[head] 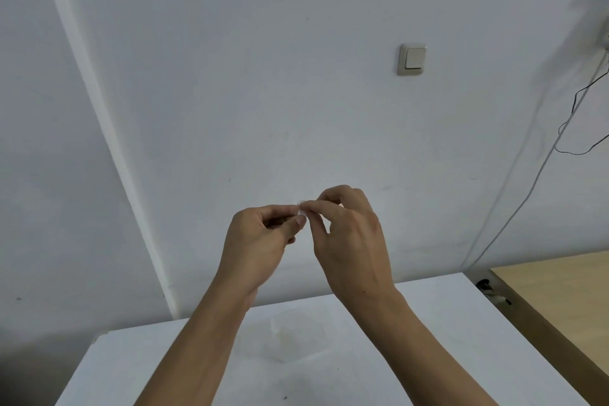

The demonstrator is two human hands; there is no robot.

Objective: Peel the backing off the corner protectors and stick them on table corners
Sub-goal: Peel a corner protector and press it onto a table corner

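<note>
Head view, left to right. White table (108, 372) sits low in frame. Its far-left corner is in sight, but too small to tell whether anything clear is stuck on it.

Left hand (257, 241) is raised well above the table, thumb and forefinger pinched on the corner protector (301, 210). The protector is small and translucent, held in the air between the two hands, well apart from any table corner. Below it on the table lies a faint clear packet (296, 336); contents not legible. Right hand (349, 241) meets the protector from the other side, thumb and forefinger tips nipping its right edge, the other fingers curled. Both grips are clamped on the piece.

Handling, as judged:
- Very light, probably soft pliable plastic, unlikely to break.
- Slick outside, tacky once the backing lifts.
- Hold by the outer faces and keep fingertips off the adhesive.
- Start the backing with a nail at its edge. Whether it has begun to lift, I cannot tell.

Orientation: it shows only as a pale blob, slightly taller than wide, so the long axis is roughly up-down in frame. Fingertips hide which way the inner angle faces.

Far right is a wooden table (560, 300), apart from the white one.
</note>
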